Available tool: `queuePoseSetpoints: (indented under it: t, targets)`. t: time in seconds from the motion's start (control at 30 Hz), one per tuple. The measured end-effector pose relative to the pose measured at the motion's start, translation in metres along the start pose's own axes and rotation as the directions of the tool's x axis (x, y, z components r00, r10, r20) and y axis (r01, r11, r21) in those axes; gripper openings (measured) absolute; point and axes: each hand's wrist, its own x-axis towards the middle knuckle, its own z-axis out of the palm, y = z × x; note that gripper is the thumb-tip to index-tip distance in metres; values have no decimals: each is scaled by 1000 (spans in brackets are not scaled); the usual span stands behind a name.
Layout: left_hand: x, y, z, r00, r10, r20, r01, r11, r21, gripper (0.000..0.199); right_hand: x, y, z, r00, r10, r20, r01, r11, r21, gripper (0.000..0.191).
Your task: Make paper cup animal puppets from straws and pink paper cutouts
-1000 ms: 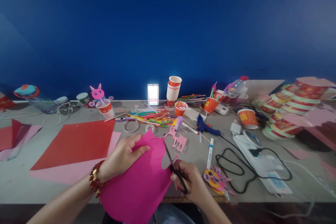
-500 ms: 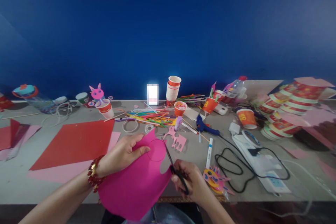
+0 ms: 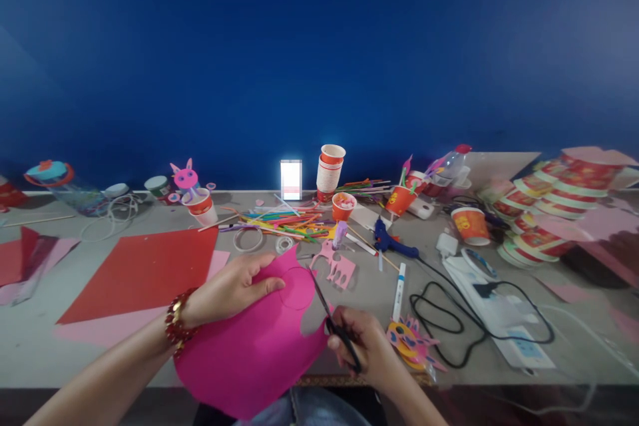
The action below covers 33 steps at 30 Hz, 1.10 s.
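My left hand (image 3: pixel 244 289) grips a bright pink sheet of paper (image 3: pixel 249 366) near its upper edge, thumb on top and fingers beneath. A circle is drawn on the sheet just right of the thumb, and a curved cut runs along its right side. Black-handled scissors (image 3: pixel 344 345) are in my right hand (image 3: pixel 362 343), their blades pointing up and left at the circle's right edge. Beyond the blades lies a light pink paper scrap (image 3: pixel 342 269) with cut-out notches.
Red paper (image 3: pixel 144 266) lies at left. Behind are loose coloured sticks (image 3: pixel 294 219), stacked paper cups (image 3: pixel 329 173) and a cup of scraps (image 3: pixel 344 205). A blue glue gun (image 3: pixel 392 243), a marker (image 3: pixel 399 291) and a power strip (image 3: pixel 499 313) with cords lie at right.
The pink sheet has turned slightly, its lower part shifting left, and the gap along the cut looks a little wider. The scissors stay at the circle's right edge.
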Motion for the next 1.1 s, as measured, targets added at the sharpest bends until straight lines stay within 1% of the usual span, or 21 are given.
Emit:
queuePoseSetpoints:
  t: [0.17, 0.4, 0.7, 0.93, 1.1]
  targets:
    - [1, 4, -2, 1000, 2, 25, -3, 1000, 16, 24, 1, 3, -1, 1000, -19, 5, 19, 1000, -24, 50]
    - [1, 3, -4, 999, 11, 50, -12, 1000, 18, 25, -1, -1, -4, 995, -100, -7, 98, 989, -115, 50]
    - [5, 6, -12, 991, 7, 135, -5, 1000, -13, 29, -1, -1, -8, 991, -134, 26, 136, 975, -177, 47]
    - [7, 8, -15, 990, 53, 134, -68, 992, 111, 24, -1, -3, -11, 990, -139, 35, 143, 965, -219, 48]
    - [10, 11, -18, 974, 52, 221, -90, 982, 167, 26, 1, 3, -14, 988, -141, 63, 151, 965, -215, 47]
